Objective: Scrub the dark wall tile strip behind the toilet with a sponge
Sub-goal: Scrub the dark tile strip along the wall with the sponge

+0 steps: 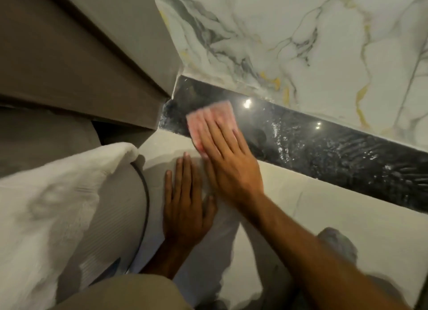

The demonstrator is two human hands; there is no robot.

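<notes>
A dark tile strip (324, 147) is seen running across the wall between white veined marble (301, 43) above and pale tile (324, 205) below. A pink sponge (208, 122) is pressed flat on the strip near its left end (blurred), and soapy streaks are smeared along the strip's right part.

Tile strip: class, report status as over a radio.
Right hand flat on pink sponge, pressing dark tile strip. Left hand braced flat below. Suds streaks rightward. Nothing blocking.
</notes>
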